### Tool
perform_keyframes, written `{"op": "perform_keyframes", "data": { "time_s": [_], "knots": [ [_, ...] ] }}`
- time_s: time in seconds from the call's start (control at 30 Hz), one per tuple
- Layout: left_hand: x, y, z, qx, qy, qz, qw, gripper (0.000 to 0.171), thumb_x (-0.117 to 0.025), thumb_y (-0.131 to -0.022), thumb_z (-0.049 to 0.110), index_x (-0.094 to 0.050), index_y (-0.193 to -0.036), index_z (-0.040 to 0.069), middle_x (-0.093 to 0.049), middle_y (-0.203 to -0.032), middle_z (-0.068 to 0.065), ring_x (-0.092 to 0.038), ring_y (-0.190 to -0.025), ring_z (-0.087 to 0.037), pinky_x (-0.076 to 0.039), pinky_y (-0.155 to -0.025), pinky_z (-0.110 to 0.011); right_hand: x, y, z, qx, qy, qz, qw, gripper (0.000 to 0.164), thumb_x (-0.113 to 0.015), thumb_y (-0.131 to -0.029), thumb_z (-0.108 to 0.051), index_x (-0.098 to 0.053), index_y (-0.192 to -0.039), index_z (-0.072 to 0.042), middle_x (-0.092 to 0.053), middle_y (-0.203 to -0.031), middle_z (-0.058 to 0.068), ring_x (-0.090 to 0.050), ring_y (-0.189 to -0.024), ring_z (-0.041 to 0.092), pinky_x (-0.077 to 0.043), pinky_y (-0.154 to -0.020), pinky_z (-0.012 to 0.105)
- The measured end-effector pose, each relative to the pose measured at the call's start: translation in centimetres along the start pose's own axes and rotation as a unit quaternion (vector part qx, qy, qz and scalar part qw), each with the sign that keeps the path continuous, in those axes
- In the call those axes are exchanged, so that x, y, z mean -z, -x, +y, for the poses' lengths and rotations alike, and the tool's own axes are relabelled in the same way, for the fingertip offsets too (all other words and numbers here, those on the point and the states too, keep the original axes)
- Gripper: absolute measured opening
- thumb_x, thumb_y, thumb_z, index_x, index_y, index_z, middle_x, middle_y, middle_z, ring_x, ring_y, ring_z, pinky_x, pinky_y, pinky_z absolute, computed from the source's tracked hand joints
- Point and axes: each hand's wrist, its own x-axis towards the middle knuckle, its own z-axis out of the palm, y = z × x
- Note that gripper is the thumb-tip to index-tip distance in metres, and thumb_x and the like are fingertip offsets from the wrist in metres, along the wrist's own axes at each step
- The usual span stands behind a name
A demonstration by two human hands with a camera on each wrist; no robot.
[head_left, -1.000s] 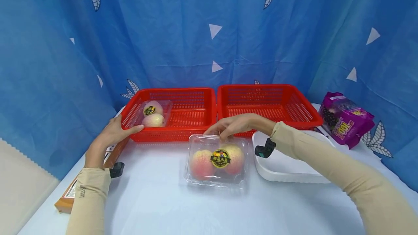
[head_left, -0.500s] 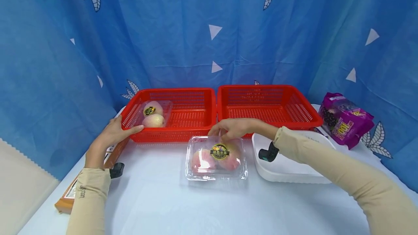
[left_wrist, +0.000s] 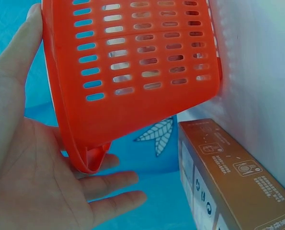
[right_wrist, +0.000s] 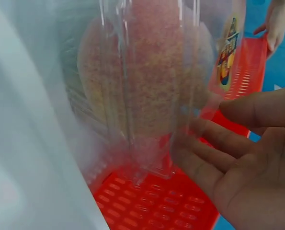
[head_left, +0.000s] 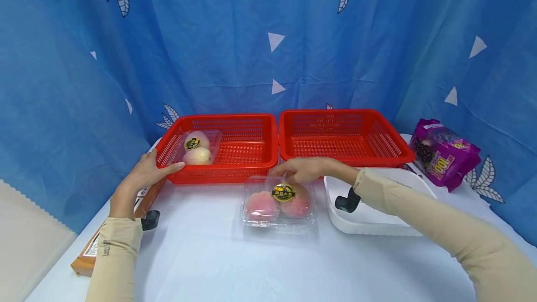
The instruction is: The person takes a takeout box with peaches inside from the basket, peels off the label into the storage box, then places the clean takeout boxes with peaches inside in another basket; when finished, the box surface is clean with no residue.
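Head view: the fruit box (head_left: pixel 278 205) runs lengthwise left-to-right.

Fingers (right_wrist: pixel 202 167) on clear box (right_wrist: pixel 128 148) — reddish peach (right_wrist: pixel 147 72) inside

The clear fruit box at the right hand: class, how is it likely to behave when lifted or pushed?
The clear fruit box probably flexes if squeezed, since its plastic looks thin. Its shiny surface may feel slippery to the right hand. The round fruits inside could shift if it tilts, but its broad, low shape should resist tipping.
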Motion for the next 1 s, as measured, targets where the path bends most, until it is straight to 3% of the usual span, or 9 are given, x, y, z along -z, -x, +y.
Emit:
{"op": "perform_keyframes", "data": {
  "time_s": [0.17, 0.27, 0.37, 0.5, 0.6, 0.7, 0.8, 0.87, 1.0],
  "knots": [
    [0.1, 0.0, 0.9, -0.009, -0.041, 0.012, 0.9990, 0.108, -0.062, -0.081, 0.063, -0.011, -0.151, -0.002, -0.021, -0.141, -0.036, -0.026, -0.124, -0.054, -0.053, -0.079, -0.059, 0.2, 0.8, -0.1, 0.011, 0.004, 0.014, 1.000, 0.054, -0.041, -0.092, 0.009, -0.048, -0.142, -0.009, -0.048, -0.143, 0.009, -0.043, -0.132, 0.031, -0.040, -0.106, 0.045],
    [0.2, 0.6, 2.5, -0.029, -0.070, 0.025, 0.9968, 0.104, -0.065, -0.082, 0.058, -0.012, -0.152, 0.001, -0.018, -0.144, -0.036, -0.025, -0.125, -0.055, -0.050, -0.080, -0.062, 0.3, 1.4, -0.2, 0.012, 0.008, 0.028, 0.999, 0.053, -0.043, -0.092, 0.007, -0.050, -0.141, -0.013, -0.050, -0.141, 0.007, -0.044, -0.130, 0.030, -0.043, -0.104, 0.043],
    [0.1, 1.7, 5.1, -0.073, -0.078, 0.033, 0.9938, 0.096, -0.069, -0.083, 0.049, -0.019, -0.151, 0.002, -0.025, -0.144, -0.032, -0.029, -0.127, -0.051, -0.047, -0.086, -0.064, 0.2, 2.1, -0.2, 0.011, 0.013, 0.046, 0.999, 0.048, -0.049, -0.094, -0.001, -0.050, -0.140, -0.014, -0.053, -0.138, 0.006, -0.047, -0.128, 0.029, -0.046, -0.100, 0.040],
    [-1.1, 2.9, 9.0, -0.166, -0.062, 0.024, 0.9839, 0.073, -0.074, -0.082, 0.041, -0.044, -0.139, 0.007, -0.052, -0.126, -0.019, -0.051, -0.113, -0.037, -0.050, -0.088, -0.054, 0.0, 2.9, -0.4, 0.014, 0.023, 0.073, 0.997, 0.046, -0.056, -0.093, -0.006, -0.052, -0.138, -0.011, -0.056, -0.134, 0.006, -0.052, -0.123, 0.029, -0.050, -0.095, 0.037],
    [-3.0, 3.4, 11.5, -0.212, -0.044, -0.030, 0.9758, 0.064, -0.078, -0.078, 0.039, -0.054, -0.131, 0.011, -0.060, -0.117, -0.011, -0.059, -0.103, -0.029, -0.053, -0.081, -0.043, -0.2, 3.3, -0.5, 0.017, 0.025, 0.091, 0.995, 0.046, -0.058, -0.091, -0.006, -0.054, -0.136, -0.009, -0.058, -0.132, 0.007, -0.054, -0.118, 0.029, -0.052, -0.091, 0.035],
    [-5.6, 3.5, 13.1, -0.227, -0.034, -0.121, 0.9658, 0.067, -0.080, -0.077, 0.036, -0.054, -0.134, 0.012, -0.060, -0.124, -0.008, -0.056, -0.111, -0.027, -0.054, -0.083, -0.040, -0.6, 3.4, -0.6, 0.013, 0.023, 0.105, 0.994, 0.045, -0.061, -0.090, -0.008, -0.055, -0.135, -0.006, -0.058, -0.131, 0.010, -0.055, -0.115, 0.027, -0.053, -0.089, 0.034],
    [-8.2, 3.2, 14.0, -0.232, -0.031, -0.194, 0.9526, 0.071, -0.080, -0.076, 0.034, -0.052, -0.137, 0.013, -0.054, -0.133, -0.007, -0.049, -0.122, -0.028, -0.051, -0.091, -0.044, -1.1, 3.2, -0.5, 0.013, 0.027, 0.117, 0.993, 0.044, -0.062, -0.089, -0.009, -0.056, -0.133, -0.003, -0.059, -0.128, 0.012, -0.055, -0.112, 0.025, -0.052, -0.089, 0.033],
    [-9.6, 2.7, 14.1, -0.239, -0.036, -0.222, 0.9446, 0.076, -0.079, -0.077, 0.035, -0.047, -0.142, 0.013, -0.048, -0.141, -0.007, -0.043, -0.128, -0.029, -0.045, -0.099, -0.048, -1.4, 3.0, -0.4, 0.016, 0.032, 0.124, 0.992, 0.043, -0.062, -0.088, -0.009, -0.058, -0.130, -0.002, -0.061, -0.125, 0.012, -0.056, -0.109, 0.024, -0.053, -0.087, 0.031],
    [-11.2, 2.0, 13.8, -0.244, -0.042, -0.232, 0.9407, 0.087, -0.079, -0.075, 0.040, -0.039, -0.148, 0.015, -0.039, -0.147, -0.009, -0.037, -0.133, -0.028, -0.037, -0.105, -0.052, -1.8, 2.7, -0.3, 0.018, 0.049, 0.140, 0.989, 0.037, -0.063, -0.086, -0.007, -0.064, -0.123, -0.002, -0.063, -0.112, 0.007, -0.057, -0.097, 0.019, -0.052, -0.078, 0.024]
  ]
}}
